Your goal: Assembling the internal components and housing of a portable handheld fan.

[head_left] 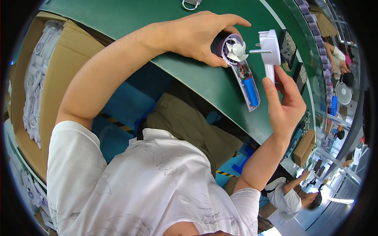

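In my left hand [201, 33] is the round head of an open lilac handheld-fan housing half [237, 72], gripped between thumb and fingers, with the index finger stretched past it. White fan blades [236, 50] sit in that head. Down the handle lie a small circuit board with wires [245, 71] and a blue cylindrical battery [250, 91]. To the right, my right hand [285, 104] pinches the narrow handle of a pale fan cover half [271, 45]. The cover stands on edge, apart from the housing; thin prongs point from it toward the blades.
Two black trays of small parts [287, 49] lie on the green table [189, 78] beyond my right hand. A row of purple round parts [325, 59] runs farther right. At left stands a cardboard box [67, 55] full of white plastic parts. Other people sit at right, one nearer [289, 194].
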Motion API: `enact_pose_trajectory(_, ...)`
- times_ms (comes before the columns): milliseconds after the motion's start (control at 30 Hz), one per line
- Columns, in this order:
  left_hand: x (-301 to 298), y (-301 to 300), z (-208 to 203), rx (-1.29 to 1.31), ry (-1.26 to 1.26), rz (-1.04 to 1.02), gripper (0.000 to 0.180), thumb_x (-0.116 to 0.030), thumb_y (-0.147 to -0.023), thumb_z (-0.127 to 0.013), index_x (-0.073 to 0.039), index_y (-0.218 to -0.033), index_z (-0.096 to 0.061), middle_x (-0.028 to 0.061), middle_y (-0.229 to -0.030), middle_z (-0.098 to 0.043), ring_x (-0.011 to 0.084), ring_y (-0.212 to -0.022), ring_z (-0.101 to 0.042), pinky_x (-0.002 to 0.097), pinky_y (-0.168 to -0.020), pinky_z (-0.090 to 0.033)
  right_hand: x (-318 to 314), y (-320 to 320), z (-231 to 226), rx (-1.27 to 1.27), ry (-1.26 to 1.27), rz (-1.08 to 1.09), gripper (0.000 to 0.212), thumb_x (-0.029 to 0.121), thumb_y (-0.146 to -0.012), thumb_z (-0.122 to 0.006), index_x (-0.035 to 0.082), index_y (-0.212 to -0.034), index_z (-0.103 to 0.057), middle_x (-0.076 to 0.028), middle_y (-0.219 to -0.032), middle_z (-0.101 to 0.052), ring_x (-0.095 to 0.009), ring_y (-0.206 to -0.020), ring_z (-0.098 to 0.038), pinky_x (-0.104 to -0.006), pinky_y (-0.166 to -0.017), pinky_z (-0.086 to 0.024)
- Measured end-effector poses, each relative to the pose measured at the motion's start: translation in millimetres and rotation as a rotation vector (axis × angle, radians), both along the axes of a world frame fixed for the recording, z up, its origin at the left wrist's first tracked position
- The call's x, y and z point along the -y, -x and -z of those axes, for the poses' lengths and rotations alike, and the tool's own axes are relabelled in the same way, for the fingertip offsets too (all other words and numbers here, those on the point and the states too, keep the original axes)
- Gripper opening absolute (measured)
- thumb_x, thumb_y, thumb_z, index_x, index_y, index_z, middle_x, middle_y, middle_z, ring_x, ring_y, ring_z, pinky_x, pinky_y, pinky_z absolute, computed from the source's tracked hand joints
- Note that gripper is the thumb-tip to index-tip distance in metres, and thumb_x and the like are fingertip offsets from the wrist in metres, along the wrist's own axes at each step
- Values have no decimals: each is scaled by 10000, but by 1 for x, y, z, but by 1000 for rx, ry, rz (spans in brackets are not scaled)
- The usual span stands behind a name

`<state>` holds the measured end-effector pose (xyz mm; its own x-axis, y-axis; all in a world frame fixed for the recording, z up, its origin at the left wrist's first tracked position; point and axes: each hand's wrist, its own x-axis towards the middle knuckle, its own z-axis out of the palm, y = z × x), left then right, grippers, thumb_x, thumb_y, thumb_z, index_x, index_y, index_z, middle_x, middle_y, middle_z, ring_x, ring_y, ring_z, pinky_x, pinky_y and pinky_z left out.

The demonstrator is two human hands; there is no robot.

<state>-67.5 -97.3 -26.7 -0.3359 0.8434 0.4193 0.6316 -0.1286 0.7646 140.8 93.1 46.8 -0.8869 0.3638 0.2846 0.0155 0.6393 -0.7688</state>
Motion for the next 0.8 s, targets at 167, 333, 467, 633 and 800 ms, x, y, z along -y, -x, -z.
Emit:
enact_pose_trajectory(167,0,1,0,3,-22,13,924,-104,-679,-877,-102,-1498,-448,156,-1217,-738,311,-1149,-703,394,-1018,-534,19,4,4,-20,-360,-56,403,70,-845,-843,-37,-1213,-720,-130,-1085,-742,-200,-948,-695,-311,-842,-552)
enact_pose_trajectory(333,0,0,-1,16,-23,16,915,-110,-686,-880,-97,-1493,-450,159,-1196,-743,318,-1129,-708,395,-999,-540,31,9,5,-63,-555,-75,410,81,-791,-861,-27,-1165,-732,-159,-1045,-738,-294,-909,-697,-372,-793,-560)
enact_pose_trajectory(467,0,0,-1,9,-23,19,917,-116,-692,-886,-85,-1495,-442,166,-1190,-742,328,-1123,-706,398,-980,-546,33,9,9,-77,-589,-85,411,77,-791,-856,-20,-1169,-729,-153,-1044,-733,-303,-895,-690,-380,-774,-556)
enact_pose_trajectory(633,0,0,0,20,-38,31,914,-113,-700,-884,-73,-1495,-436,173,-1198,-736,331,-1132,-700,399,-981,-546,38,9,11,-71,-620,-60,414,67,-784,-850,-10,-1172,-730,-149,-1031,-727,-304,-878,-680,-385,-756,-550)
enact_pose_trajectory(800,0,0,0,-5,-45,29,909,-114,-706,-884,-66,-1493,-432,174,-1197,-735,332,-1131,-699,398,-981,-547,38,7,11,-97,-638,-66,411,70,-783,-852,-12,-1168,-731,-149,-1033,-725,-304,-877,-679,-386,-757,-548)
